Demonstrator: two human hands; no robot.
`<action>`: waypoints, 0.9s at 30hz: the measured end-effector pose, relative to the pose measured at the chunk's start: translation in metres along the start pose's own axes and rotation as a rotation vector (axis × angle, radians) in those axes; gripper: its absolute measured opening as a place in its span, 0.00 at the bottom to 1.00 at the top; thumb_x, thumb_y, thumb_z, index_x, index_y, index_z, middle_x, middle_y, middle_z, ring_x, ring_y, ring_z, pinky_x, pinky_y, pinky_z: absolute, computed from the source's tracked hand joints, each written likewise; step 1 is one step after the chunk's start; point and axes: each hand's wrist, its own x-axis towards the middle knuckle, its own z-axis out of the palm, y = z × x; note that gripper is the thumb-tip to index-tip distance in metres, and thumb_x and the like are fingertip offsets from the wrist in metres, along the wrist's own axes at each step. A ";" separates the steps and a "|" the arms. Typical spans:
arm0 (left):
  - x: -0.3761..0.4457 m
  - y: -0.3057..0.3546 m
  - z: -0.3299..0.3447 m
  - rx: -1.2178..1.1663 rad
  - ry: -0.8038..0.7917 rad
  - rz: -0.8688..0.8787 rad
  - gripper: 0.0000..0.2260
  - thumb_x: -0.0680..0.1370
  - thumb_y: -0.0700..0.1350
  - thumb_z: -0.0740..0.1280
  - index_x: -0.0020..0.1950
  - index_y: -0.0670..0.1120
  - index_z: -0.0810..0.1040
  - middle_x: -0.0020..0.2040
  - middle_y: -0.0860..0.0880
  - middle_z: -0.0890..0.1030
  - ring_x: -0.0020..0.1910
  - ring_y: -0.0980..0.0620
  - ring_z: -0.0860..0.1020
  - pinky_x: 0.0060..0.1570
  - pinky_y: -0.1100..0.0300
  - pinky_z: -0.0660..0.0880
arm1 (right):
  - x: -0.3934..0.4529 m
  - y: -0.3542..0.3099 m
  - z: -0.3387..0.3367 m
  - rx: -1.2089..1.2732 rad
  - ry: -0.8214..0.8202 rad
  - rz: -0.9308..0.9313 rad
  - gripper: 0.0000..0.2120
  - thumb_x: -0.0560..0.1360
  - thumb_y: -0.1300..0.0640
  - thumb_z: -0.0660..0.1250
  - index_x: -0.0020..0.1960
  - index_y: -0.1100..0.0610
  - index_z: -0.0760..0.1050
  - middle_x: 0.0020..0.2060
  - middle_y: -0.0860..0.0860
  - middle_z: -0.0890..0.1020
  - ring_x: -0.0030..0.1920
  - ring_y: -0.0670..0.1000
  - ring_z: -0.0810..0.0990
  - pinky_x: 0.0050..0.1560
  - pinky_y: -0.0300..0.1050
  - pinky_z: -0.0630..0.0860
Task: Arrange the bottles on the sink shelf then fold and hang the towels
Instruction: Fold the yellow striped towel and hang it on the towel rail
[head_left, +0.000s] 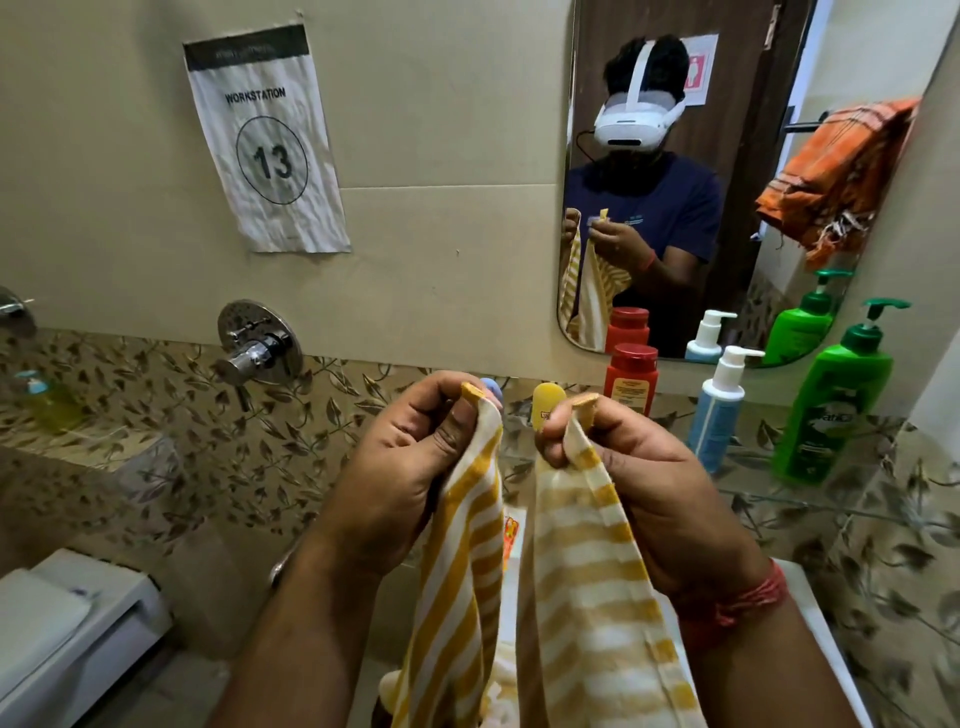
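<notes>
While pinched at two corners: yellow-striped towel, left hand and right hand both grasping. Risk: uneven fold from mismatched corners; hanging end brushing bottles at twelve o'clock.

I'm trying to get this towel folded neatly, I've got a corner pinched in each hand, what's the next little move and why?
Probably bring the two pinched corners together. The left hand and right hand each grip a top corner of the yellow striped towel, held apart at about the same height, with the cloth hanging down between them. Matching corners would likely make the first fold even.
</notes>
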 end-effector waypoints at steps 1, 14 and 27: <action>0.000 -0.001 -0.001 0.005 -0.029 -0.001 0.06 0.76 0.48 0.67 0.45 0.53 0.85 0.41 0.51 0.82 0.39 0.56 0.79 0.40 0.65 0.77 | 0.001 0.000 0.000 -0.053 0.039 -0.021 0.05 0.77 0.63 0.64 0.49 0.61 0.79 0.39 0.55 0.78 0.37 0.48 0.75 0.37 0.39 0.76; -0.002 0.005 0.003 0.383 -0.314 0.132 0.06 0.78 0.45 0.66 0.53 0.50 0.80 0.48 0.49 0.83 0.48 0.50 0.82 0.48 0.58 0.78 | 0.007 0.014 0.002 -0.172 0.002 -0.140 0.10 0.75 0.49 0.70 0.45 0.55 0.79 0.39 0.54 0.79 0.40 0.52 0.77 0.41 0.45 0.77; -0.003 0.001 0.014 0.285 -0.356 0.064 0.03 0.79 0.46 0.65 0.50 0.53 0.77 0.44 0.48 0.83 0.44 0.50 0.81 0.44 0.58 0.78 | 0.009 0.010 -0.012 -0.117 -0.193 -0.063 0.09 0.74 0.47 0.72 0.46 0.53 0.79 0.41 0.52 0.78 0.42 0.51 0.76 0.42 0.42 0.77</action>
